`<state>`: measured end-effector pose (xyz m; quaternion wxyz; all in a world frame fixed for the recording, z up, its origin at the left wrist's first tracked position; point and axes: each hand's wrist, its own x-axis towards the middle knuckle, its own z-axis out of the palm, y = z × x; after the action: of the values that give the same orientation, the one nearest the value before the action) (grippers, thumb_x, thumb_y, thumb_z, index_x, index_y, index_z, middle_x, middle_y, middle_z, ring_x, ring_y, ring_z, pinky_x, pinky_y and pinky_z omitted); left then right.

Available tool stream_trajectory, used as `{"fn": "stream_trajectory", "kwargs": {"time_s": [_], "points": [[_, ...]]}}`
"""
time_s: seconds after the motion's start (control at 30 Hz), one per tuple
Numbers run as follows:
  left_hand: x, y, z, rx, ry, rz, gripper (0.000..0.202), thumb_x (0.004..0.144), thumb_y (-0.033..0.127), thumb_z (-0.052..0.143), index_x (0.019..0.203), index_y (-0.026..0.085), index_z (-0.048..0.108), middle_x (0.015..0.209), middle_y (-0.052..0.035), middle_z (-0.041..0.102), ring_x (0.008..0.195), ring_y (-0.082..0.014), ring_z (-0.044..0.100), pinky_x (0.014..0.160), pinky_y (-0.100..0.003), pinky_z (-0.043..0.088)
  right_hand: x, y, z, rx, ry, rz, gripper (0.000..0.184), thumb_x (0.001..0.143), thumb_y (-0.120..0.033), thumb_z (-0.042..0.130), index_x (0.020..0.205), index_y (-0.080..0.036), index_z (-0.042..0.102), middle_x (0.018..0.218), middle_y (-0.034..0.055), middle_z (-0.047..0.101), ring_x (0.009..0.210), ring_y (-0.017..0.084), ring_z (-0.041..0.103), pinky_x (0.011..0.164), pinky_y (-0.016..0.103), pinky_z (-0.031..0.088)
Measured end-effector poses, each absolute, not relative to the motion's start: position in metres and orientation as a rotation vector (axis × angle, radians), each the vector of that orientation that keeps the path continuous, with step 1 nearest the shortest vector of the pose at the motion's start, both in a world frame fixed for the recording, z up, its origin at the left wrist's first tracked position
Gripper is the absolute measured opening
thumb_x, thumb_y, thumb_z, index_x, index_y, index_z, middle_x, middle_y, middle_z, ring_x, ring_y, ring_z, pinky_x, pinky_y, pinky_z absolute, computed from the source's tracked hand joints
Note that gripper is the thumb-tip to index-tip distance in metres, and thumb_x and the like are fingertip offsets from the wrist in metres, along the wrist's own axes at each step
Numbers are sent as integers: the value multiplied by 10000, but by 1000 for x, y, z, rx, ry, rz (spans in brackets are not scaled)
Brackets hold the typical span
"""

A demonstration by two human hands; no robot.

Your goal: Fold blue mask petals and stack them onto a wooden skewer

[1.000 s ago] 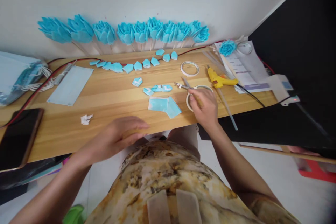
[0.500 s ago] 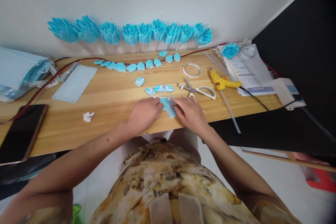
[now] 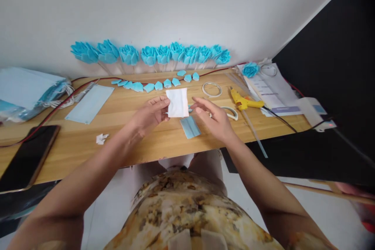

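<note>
My left hand (image 3: 150, 115) pinches a small white rectangular piece (image 3: 177, 102) by its left edge and holds it up above the wooden table (image 3: 123, 113). Just right of that piece my right hand (image 3: 215, 119) hovers with fingers apart, holding nothing. A blue piece (image 3: 190, 127) lies flat on the table below and between the hands. Scissors (image 3: 230, 112) lie partly hidden behind my right hand.
Blue folded flowers (image 3: 152, 54) lean along the wall, with a row of small blue folded petals (image 3: 152, 85) before them. A tape ring (image 3: 211, 89), yellow glue gun (image 3: 244, 101), papers (image 3: 272, 86), flat blue mask (image 3: 89, 103), mask stack (image 3: 26, 91) and phone (image 3: 26, 156) lie around.
Both hands were pressing on the blue piece on the table. Now the left hand has lifted a piece, white side showing, and the right hand has come off and opened.
</note>
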<state>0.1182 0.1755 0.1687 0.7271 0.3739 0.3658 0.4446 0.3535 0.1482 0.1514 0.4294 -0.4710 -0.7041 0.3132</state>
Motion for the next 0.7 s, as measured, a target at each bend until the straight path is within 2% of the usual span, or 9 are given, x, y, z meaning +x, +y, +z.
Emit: {"fn": "stream_trajectory", "kwargs": {"time_s": [0.07, 0.17, 0.27, 0.4, 0.53, 0.6, 0.7], "points": [[123, 183, 170, 839, 784, 1007, 361, 679, 347, 896, 793, 169, 604, 738, 5, 612, 635, -103, 574, 505, -211, 430, 347, 160, 161, -1094, -1641, 1024, 478, 961, -510, 569, 1344, -234, 646, 1157, 70, 769, 1040, 229, 712, 902, 388, 559], [126, 194, 171, 915, 776, 1041, 338, 722, 357, 868, 776, 164, 596, 684, 7, 611, 605, -104, 576, 524, -219, 456, 334, 178, 169, -971, -1559, 1272, 502, 953, -584, 551, 1304, -250, 679, 1160, 52, 764, 1045, 222, 701, 871, 363, 558], [127, 206, 170, 971, 822, 1074, 336, 729, 365, 859, 760, 167, 589, 649, 11, 607, 585, -107, 577, 523, -218, 460, 321, 200, 168, -927, -1486, 1382, 469, 824, -525, 735, 1195, -239, 726, 1104, 31, 775, 955, 212, 703, 822, 343, 557], [127, 217, 166, 1003, 870, 1195, 382, 760, 488, 816, 858, 162, 642, 699, 0, 630, 588, -100, 567, 529, -210, 454, 311, 230, 163, -953, -1329, 1438, 396, 653, -453, 858, 946, -204, 760, 921, 22, 784, 829, 198, 694, 812, 357, 556], [122, 218, 158, 1069, 881, 1236, 572, 730, 631, 791, 1035, 160, 676, 767, -17, 650, 636, -120, 582, 528, -213, 442, 307, 246, 162, -945, -1421, 1412, 336, 656, -422, 835, 888, -200, 736, 871, 10, 765, 813, 186, 678, 812, 353, 532], [119, 217, 155, 1149, 932, 1244, 555, 732, 616, 788, 1037, 165, 683, 766, -12, 646, 641, -122, 567, 532, -216, 432, 305, 248, 162, -956, -1501, 1372, 295, 680, -407, 796, 877, -203, 714, 846, 1, 747, 818, 185, 669, 804, 347, 528], [116, 217, 152, 1269, 1037, 1276, 416, 754, 510, 771, 973, 165, 693, 759, -5, 653, 638, -120, 545, 553, -227, 421, 299, 249, 160, -1011, -1621, 1215, 217, 712, -385, 735, 824, -215, 662, 798, -13, 702, 789, 177, 647, 763, 328, 526]]}}
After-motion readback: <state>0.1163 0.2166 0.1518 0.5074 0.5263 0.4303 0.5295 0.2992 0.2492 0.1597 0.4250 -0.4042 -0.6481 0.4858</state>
